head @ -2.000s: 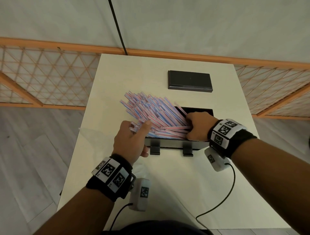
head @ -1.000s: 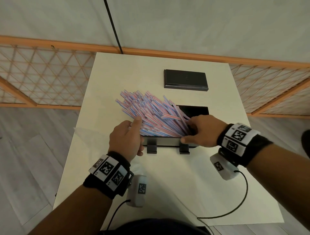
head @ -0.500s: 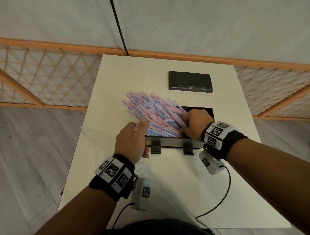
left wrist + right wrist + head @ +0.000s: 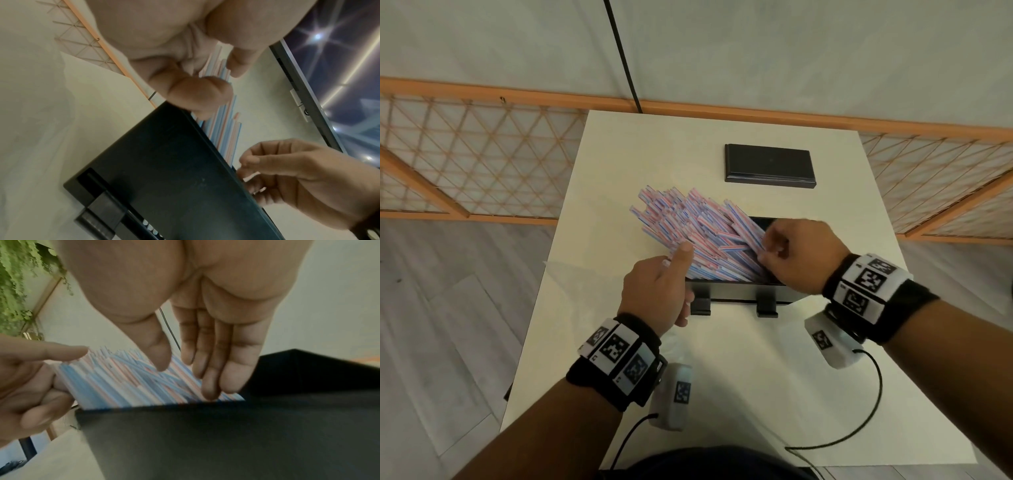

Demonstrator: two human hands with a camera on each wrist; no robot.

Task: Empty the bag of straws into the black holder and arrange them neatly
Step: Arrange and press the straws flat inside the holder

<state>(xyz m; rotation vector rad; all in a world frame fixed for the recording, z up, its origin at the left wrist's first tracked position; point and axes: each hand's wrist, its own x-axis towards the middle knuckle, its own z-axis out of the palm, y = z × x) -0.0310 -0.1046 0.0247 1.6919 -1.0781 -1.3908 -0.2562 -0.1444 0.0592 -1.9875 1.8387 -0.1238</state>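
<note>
A thick bundle of pink-and-blue striped straws leans out of the black holder toward the far left, ends fanned and uneven. My left hand holds the bundle's left edge, thumb on top and fingers curled beneath. My right hand is at the bundle's right side inside the holder, and its straight fingers touch the straws. The clear empty bag lies flat on the table under my left wrist.
A flat black lid lies at the far side of the white table. Two black feet jut from the holder's front. Wrist-camera cables trail over the near right. An orange lattice fence surrounds the table.
My right hand left the holder's front rim and moved up against the right side of the straws. The left hand stayed at the bundle's left edge. The straws are gathered slightly tighter.
</note>
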